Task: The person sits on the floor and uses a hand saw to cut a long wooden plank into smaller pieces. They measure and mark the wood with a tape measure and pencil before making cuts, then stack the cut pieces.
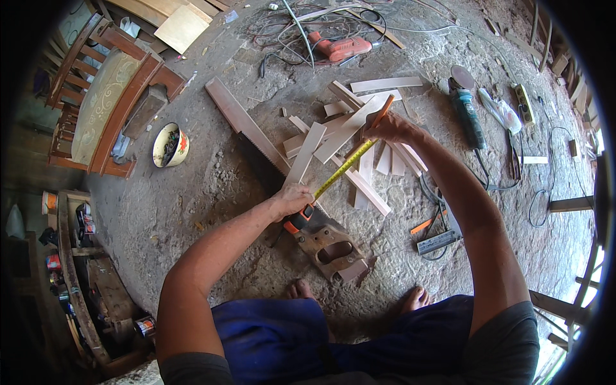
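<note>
Left hand point(292, 200): centre of frame, closed around the orange tape measure case point(300, 218), pressed on a wood strip point(307, 154).
Right hand point(388, 128): upper centre, pinching the yellow tape blade point(343, 168) and an orange pencil point(382, 110).
Handsaw point(324, 240): lying on the floor point(192, 205) just below the left hand.
Angle grinder point(467, 115): upper right, well apart.

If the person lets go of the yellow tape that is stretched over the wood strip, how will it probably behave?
The yellow tape spans from the left hand to the right hand, thin and narrow, so it would likely sag or buckle if unsupported. It seems light. Its orange case suggests it may spring back when released.
</note>
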{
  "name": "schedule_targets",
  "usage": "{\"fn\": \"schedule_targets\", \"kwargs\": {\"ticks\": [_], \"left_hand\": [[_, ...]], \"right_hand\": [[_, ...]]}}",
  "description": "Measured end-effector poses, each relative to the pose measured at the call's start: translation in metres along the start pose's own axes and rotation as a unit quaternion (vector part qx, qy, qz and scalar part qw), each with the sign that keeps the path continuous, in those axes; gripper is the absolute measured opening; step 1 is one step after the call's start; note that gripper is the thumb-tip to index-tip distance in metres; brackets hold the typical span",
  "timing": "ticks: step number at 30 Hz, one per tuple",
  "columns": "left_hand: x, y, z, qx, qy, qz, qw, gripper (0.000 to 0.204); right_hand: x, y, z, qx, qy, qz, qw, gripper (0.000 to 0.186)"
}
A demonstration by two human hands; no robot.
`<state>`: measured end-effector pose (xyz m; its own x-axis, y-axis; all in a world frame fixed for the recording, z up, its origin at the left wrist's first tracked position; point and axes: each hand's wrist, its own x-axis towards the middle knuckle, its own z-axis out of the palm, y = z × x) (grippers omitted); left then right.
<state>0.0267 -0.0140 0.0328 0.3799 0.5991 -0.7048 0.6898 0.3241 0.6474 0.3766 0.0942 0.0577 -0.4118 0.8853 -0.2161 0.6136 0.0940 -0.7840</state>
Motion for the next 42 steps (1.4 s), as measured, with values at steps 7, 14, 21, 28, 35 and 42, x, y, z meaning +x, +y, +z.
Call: {"fn": "schedule_targets", "kwargs": {"ticks": [7, 14, 21, 28, 35, 42], "left_hand": [[-0.001, 0.001, 0.000, 0.015, 0.014, 0.002, 1.000, 0.018], [0.001, -0.002, 0.000, -0.013, 0.000, 0.000, 1.000, 0.017], [0.000, -0.001, 0.000, -0.011, 0.004, -0.005, 1.000, 0.016], [0.000, -0.001, 0.001, -0.010, 0.009, -0.003, 1.000, 0.017], [-0.001, 0.001, -0.001, -0.012, -0.002, 0.000, 1.000, 0.018], [-0.013, 0.013, 0.006, -0.089, -0.001, 0.000, 0.996, 0.017]], "right_hand": [[-0.004, 0.000, 0.001, 0.022, 0.007, 0.003, 1.000, 0.021], [-0.001, 0.000, 0.001, 0.013, 0.001, -0.004, 1.000, 0.021], [-0.003, 0.000, 0.001, 0.031, 0.011, 0.001, 0.999, 0.019], [-0.001, 0.004, 0.004, 0.045, 0.010, -0.001, 0.999, 0.018], [-0.002, 0.003, 0.000, 0.025, 0.014, -0.012, 1.000, 0.018], [-0.018, 0.003, -0.020, 0.150, 0.192, 0.006, 0.970, 0.057]]}}
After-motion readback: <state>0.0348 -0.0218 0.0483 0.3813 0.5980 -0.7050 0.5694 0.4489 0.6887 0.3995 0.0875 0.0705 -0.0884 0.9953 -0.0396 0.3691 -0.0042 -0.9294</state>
